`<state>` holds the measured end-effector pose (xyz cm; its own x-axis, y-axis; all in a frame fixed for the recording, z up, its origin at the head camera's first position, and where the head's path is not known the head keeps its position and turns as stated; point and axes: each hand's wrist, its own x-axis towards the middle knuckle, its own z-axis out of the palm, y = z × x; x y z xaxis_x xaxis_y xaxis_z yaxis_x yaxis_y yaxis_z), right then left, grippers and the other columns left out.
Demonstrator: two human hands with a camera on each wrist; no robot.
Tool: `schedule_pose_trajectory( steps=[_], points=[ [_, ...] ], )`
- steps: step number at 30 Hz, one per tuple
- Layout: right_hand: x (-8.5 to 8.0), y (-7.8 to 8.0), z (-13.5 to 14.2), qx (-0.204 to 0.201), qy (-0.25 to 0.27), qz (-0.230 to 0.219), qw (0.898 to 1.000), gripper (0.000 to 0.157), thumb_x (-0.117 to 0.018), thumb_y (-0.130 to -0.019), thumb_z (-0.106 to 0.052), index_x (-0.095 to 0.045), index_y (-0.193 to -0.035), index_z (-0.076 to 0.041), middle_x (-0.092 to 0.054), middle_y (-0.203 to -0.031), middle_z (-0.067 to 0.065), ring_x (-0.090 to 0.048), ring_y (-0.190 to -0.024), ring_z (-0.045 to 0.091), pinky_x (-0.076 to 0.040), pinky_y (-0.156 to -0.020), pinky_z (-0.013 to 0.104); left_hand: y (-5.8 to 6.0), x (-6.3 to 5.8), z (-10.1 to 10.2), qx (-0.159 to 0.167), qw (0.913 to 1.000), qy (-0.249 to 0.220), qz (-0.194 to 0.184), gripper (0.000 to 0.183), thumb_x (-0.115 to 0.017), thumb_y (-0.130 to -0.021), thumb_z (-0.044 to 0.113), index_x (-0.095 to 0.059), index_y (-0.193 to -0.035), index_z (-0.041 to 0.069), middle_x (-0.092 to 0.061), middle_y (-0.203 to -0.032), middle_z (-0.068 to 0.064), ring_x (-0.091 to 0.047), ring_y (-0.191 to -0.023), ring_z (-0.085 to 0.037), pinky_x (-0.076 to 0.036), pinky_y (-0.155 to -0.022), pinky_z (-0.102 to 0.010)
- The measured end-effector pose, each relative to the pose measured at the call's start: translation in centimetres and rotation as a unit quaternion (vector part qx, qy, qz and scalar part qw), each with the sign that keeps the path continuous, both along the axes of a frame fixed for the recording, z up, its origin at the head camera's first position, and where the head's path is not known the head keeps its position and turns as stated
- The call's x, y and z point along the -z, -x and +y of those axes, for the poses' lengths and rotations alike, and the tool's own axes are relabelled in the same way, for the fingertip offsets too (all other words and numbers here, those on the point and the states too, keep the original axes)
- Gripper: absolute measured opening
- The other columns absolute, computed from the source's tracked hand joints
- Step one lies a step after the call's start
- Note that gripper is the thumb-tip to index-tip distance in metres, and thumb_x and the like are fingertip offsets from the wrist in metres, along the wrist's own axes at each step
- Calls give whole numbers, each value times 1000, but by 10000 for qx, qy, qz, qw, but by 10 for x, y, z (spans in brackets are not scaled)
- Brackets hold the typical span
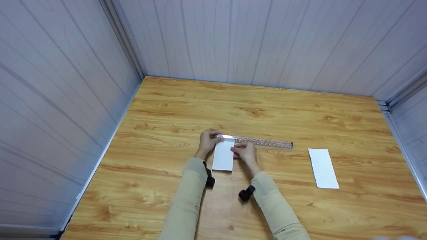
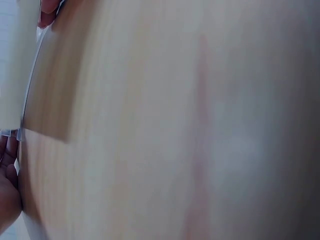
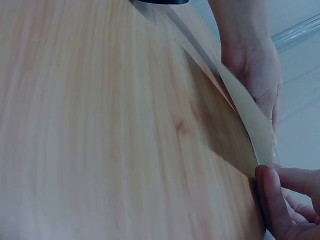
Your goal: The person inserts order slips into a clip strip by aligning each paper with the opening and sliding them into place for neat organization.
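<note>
A white card (image 1: 223, 155) is held over the wooden table, its pale underside (image 3: 250, 117) and the shadow below it showing in the right wrist view. Across its top edge lies a clear ruler (image 1: 267, 142) with a row of round shapes along it. My left hand (image 1: 207, 141) pinches the ruler's left end together with the card's top left corner, thumb toward me. At the card's right edge, just below the ruler, my right hand (image 1: 246, 153) pinches the card between thumb and fingers. In the left wrist view the left hand (image 2: 7, 192) shows only partly.
A second white card (image 1: 323, 168) lies flat on the wooden table (image 1: 166, 110) to the right. Panelled walls (image 1: 213, 40) stand behind and at both sides. A black wrist camera (image 1: 246, 193) sits at the right sleeve, another (image 1: 209, 178) at the left.
</note>
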<state>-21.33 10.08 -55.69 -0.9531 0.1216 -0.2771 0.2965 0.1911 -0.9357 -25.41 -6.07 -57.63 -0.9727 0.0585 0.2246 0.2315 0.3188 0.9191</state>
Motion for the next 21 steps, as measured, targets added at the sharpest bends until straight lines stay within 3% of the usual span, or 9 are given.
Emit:
schedule_pose_trajectory(
  steps=[12,21],
  points=[
    [-6,-5,10,24,222,-133,9997,10,-65,-75,5,-63,-83,11,-64,-68,17,-60,-51,16,-50,-50,26,1,1,0,-64,9996,-109,-270,16,-70,-71,-2,-68,-86,-6,-61,-87,-17,-57,-83,-27,-47,-72,-30],
    [-13,-11,19,-52,68,-98,9999,8,-63,-79,2,-64,-84,7,-64,-72,19,-62,-57,22,-51,-52,30,1,1,0,-80,9994,-14,-337,16,-70,-73,1,-68,-88,-4,-62,-90,-15,-57,-84,-26,-47,-72,-30]
  ],
)
